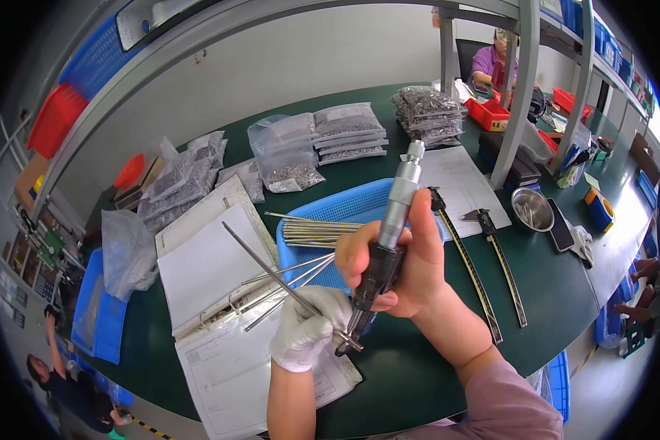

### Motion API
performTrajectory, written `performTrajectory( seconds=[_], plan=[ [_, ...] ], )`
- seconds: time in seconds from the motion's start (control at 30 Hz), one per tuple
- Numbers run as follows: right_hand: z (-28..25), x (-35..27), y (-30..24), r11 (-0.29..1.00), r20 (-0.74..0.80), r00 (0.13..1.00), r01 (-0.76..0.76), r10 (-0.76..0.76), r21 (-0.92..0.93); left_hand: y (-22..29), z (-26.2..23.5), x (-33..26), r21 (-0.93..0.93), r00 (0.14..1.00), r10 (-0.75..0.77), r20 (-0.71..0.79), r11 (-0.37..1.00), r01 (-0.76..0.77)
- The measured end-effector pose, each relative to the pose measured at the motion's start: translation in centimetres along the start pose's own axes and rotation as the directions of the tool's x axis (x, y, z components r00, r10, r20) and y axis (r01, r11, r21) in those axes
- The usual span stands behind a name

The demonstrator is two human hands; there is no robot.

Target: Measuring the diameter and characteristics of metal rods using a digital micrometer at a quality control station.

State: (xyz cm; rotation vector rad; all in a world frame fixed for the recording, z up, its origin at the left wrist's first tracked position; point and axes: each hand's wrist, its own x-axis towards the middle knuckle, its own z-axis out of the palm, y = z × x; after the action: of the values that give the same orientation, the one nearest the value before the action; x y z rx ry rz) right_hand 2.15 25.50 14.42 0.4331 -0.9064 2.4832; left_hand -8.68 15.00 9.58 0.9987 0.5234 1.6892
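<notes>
Dark green and smooth, the desk (396,389) spreads below a pale wall (308,59) and a grey metal frame (526,81), its edges bowing toward the view's black rim. The right hand (425,268), bare, is curled around a micrometer (400,209), its silvery barrel pointing up and away; fingers cover much of its dark body. The left hand (308,330), in a white fabric glove, pinches a slim metal rod (260,259), hiding part of its length. The rod's near end crosses the micrometer's lower end, but whether it sits within the measuring gap cannot be made out.

Behind the hands, a blue perforated basket (378,189) holds more slender rods (315,231), partly screened by the right hand. Clear plastic bags (350,132) bulge with small grey pieces, too fine to tell apart. A round, shiny steel bowl (541,220) has contents hard to identify. Two calipers (466,257) lie right of the basket; left, an open ring binder (213,271) shows unreadable white sheets.
</notes>
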Motion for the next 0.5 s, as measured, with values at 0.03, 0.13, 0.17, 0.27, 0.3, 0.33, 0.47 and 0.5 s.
performTrajectory(
  seconds=[0.03,0.13,0.17,0.27,0.3,0.33,0.47,0.5],
  plan=[
    [-0.02,-0.03,-0.07,0.999,0.015,1.000,-0.009,0.009,0.032,-0.03,0.08,0.00,-0.003,1.000,0.013,-0.018,1.000,-0.013],
    [0.08,-0.30,-0.29,0.998,-0.027,0.998,-0.058,0.058,0.006,0.13,0.24,0.05,-0.024,1.000,0.020,-0.023,0.999,-0.021],
    [0.04,-0.21,-0.34,0.997,-0.005,0.998,-0.069,0.069,0.023,0.18,0.34,0.01,-0.032,0.999,0.024,-0.029,0.999,-0.024],
    [0.00,-0.25,-0.37,0.994,-0.012,0.995,-0.098,0.098,0.041,0.20,0.60,-0.04,-0.031,0.997,0.041,-0.062,0.999,-0.043],
    [-0.05,-0.24,-0.35,0.995,-0.004,0.996,-0.091,0.092,0.040,0.18,0.63,0.00,-0.024,0.997,0.048,-0.063,0.999,-0.049],
    [-0.11,-0.22,-0.34,0.996,-0.004,0.996,-0.085,0.085,0.040,0.17,0.67,0.01,-0.022,0.997,0.044,-0.058,0.999,-0.045],
    [-0.30,-0.12,-0.12,0.997,0.030,0.997,-0.069,0.068,0.034,0.15,0.62,-0.04,-0.022,0.997,0.052,-0.065,0.998,-0.053],
    [-0.28,-0.10,-0.07,0.998,0.054,0.997,-0.055,0.053,0.036,0.17,0.58,-0.07,-0.026,0.997,0.048,-0.058,0.998,-0.050]
  ],
)
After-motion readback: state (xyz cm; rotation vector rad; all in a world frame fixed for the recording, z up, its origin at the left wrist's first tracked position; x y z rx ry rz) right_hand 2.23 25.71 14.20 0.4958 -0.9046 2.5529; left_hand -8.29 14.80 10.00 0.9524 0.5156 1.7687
